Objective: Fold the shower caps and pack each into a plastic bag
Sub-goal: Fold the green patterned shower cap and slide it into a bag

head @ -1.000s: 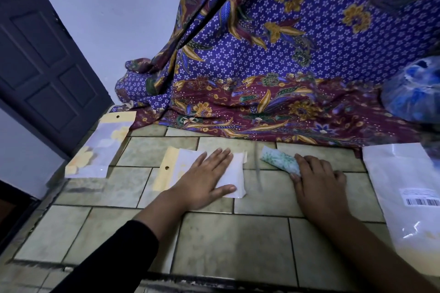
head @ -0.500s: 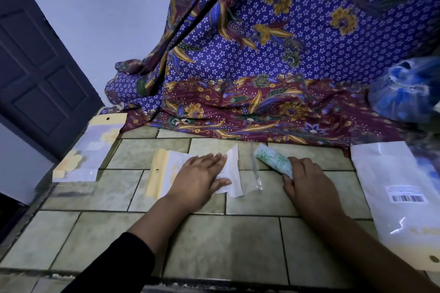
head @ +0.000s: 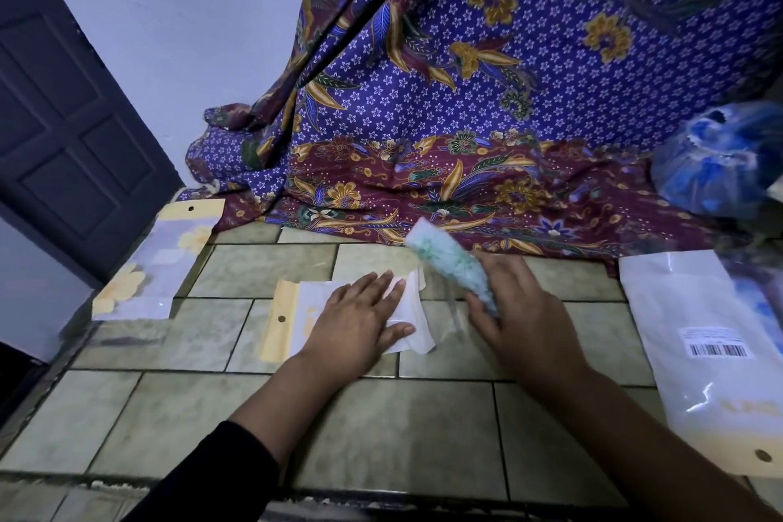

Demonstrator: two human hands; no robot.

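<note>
So that the bag (head: 281, 322) cannot slide, it is pinned to the tiles (head: 381, 437) by the flat, straight-fingered left hand (head: 360, 322). The folded cap (head: 449, 263) is gripped in the curled right hand (head: 525, 309), just beside the bag's open end, probably for insertion.

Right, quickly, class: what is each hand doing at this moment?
Left hand: open, fingers flat on the plastic bag.
Right hand: grips the folded green shower cap.
</note>
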